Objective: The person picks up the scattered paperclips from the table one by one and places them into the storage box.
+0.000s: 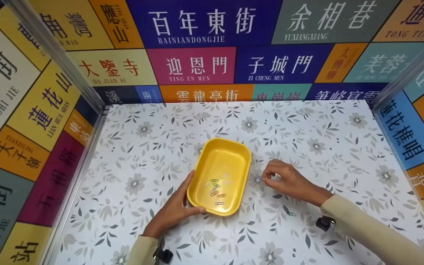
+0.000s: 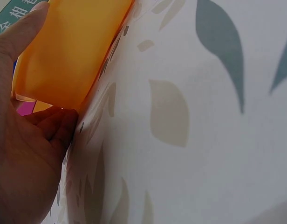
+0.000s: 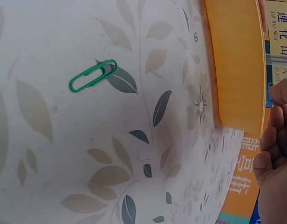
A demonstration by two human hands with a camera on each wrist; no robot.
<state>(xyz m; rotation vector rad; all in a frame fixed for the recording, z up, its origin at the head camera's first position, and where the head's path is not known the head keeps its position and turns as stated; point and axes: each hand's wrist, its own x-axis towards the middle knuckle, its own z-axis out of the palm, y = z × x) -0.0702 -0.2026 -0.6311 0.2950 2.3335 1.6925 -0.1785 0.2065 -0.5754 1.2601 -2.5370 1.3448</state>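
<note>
A yellow plastic tray point(image 1: 244, 173) stands on the table, with several coloured paper clips point(image 1: 215, 187) lying in its nearer half. My left hand point(image 1: 175, 208) holds the tray at its near left corner, thumb over the rim and fingers along the outer side. In the left wrist view the thumb lies against the tray wall point(image 2: 73, 51). Just right of the tray, my right hand point(image 1: 285, 180) is raised, pinching a small blue paper clip point(image 1: 259, 179) between thumb and index finger. A green paper clip point(image 3: 93, 75) lies on the table, nearer the right forearm.
The table point(image 1: 153, 221) has a white cover printed with grey flowers and leaves, which makes small things hard to pick out. Colourful panels with street names point(image 1: 190, 66) wall in the back and both sides. Each wrist bears a small black device point(image 1: 324, 223).
</note>
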